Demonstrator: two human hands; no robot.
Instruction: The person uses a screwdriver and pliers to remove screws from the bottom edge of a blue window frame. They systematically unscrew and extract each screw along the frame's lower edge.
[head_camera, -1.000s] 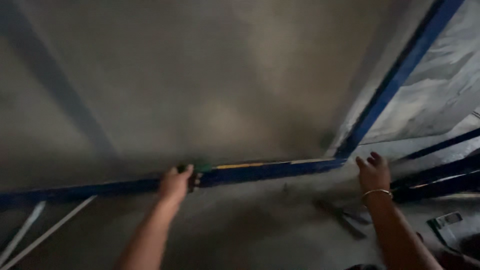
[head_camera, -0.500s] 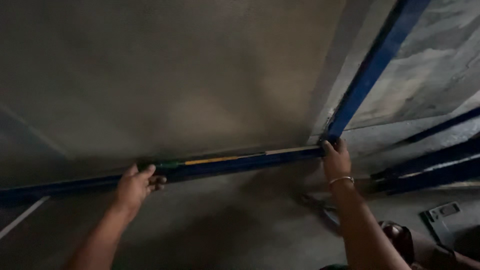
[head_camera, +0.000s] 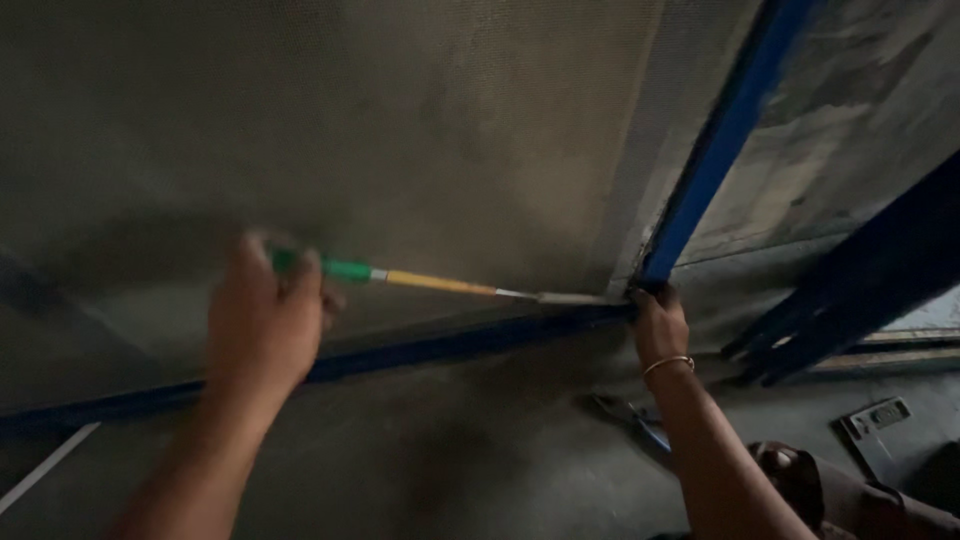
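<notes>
My left hand (head_camera: 262, 325) is closed around the green handle of a long tool (head_camera: 440, 284) with a yellow shaft and a flat metal tip. The tip reaches right to the corner of a blue metal frame (head_camera: 715, 150) covered with grey mesh (head_camera: 400, 130). My right hand (head_camera: 658, 322), with a thin bangle on the wrist, grips that lower corner where the blue upright meets the bottom bar (head_camera: 470, 340). The frame leans over a concrete floor.
More blue frames (head_camera: 860, 290) lean at the right. Pliers with blue handles (head_camera: 630, 415) lie on the floor below my right hand. A small flat grey object (head_camera: 880, 418) and a dark brown bag-like thing (head_camera: 820, 490) sit at the lower right. A white strip (head_camera: 45, 465) lies lower left.
My left hand has lifted the tool off the bottom bar, so its handle now stands above it. My right hand stays on the corner. The view has moved closer.
</notes>
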